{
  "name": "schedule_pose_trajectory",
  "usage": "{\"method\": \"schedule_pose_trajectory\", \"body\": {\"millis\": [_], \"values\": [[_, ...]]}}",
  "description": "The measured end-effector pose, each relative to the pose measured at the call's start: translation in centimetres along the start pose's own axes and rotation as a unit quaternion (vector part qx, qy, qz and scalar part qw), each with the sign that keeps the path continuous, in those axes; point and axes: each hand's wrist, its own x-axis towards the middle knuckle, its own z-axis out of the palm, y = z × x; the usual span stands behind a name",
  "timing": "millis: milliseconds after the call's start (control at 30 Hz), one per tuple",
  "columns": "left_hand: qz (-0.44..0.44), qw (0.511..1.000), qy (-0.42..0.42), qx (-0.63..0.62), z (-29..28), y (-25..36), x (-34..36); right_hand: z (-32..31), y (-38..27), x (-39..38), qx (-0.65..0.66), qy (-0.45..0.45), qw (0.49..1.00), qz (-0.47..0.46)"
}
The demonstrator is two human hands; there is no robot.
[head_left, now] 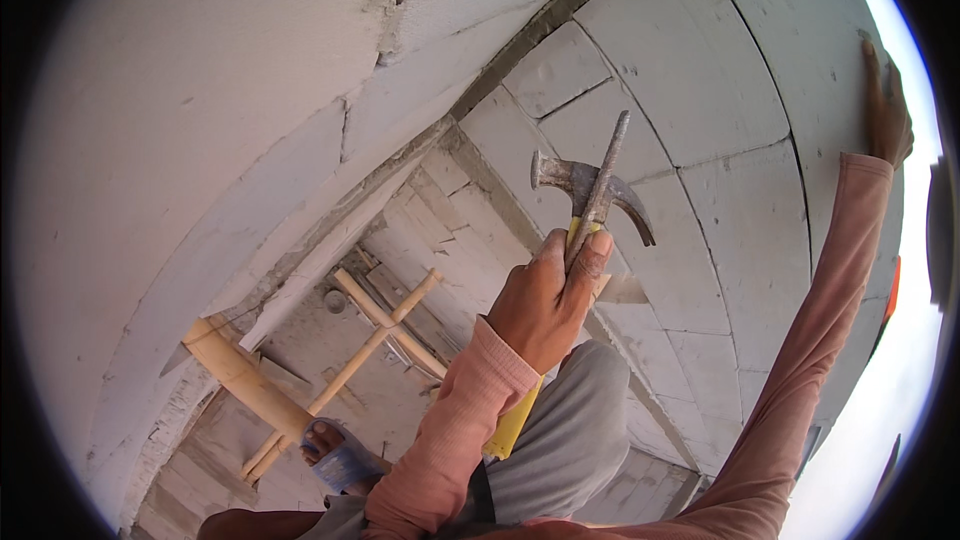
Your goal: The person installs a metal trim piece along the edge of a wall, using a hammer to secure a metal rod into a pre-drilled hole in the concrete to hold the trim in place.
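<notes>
My left hand [552,295] is closed around a claw hammer [580,180] and a worn metal chisel [605,170] together. The hammer's head points up, and its yellow handle [515,425] comes out below my fist. Slanting upward, the chisel crosses in front of the hammer head, with my thumb pressed along it. At the far right, my right hand [885,110] grips the edge of the pale block wall [745,200], its thumb side on the near face and the other fingers mostly hidden beyond the edge.
Below my left arm, wooden poles [375,345] cross above the floor. My sandalled foot [340,455] is on or beside a thick round pole [240,375]. A large plastered surface [190,120] fills the left. A small rough piece [622,289] juts near my left hand. Bright sky lies beyond the wall's edge.
</notes>
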Motion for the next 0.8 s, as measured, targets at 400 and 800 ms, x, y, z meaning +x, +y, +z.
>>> {"method": "schedule_pose_trajectory", "body": {"millis": [400,800], "values": [[-0.002,1.0,-0.003,0.007,-0.9,-1.1,0.6,0.0,-0.9,-0.7,0.036,-0.062,0.996,0.048],[-0.026,1.0,-0.007,-0.003,-0.8,-0.9,0.6,1.5,1.0,-0.7,0.08,-0.086,0.986,0.12]]}}
